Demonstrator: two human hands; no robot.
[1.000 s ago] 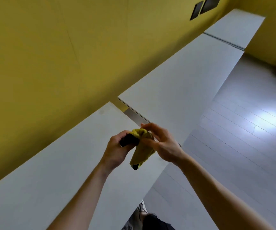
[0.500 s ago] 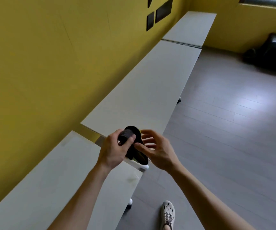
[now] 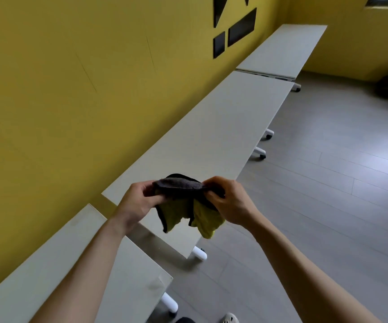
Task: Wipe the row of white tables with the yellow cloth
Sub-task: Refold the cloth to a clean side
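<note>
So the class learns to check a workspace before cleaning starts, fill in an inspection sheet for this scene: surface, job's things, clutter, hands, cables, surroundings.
Surface: row of white tables, three in view, set end to end along the yellow wall with narrow gaps.
Job's things: yellow cloth, dark on one side, held up in the air, not yet on a table.
Clutter: nothing seen on the tabletops.
Hands: left hand and right hand each grip the cloth's top edge, spreading it.
Cables: nothing seen.
Surroundings: grey floor; dark panels on the wall; white castor legs under the tables; a shoe at the bottom edge.
</note>
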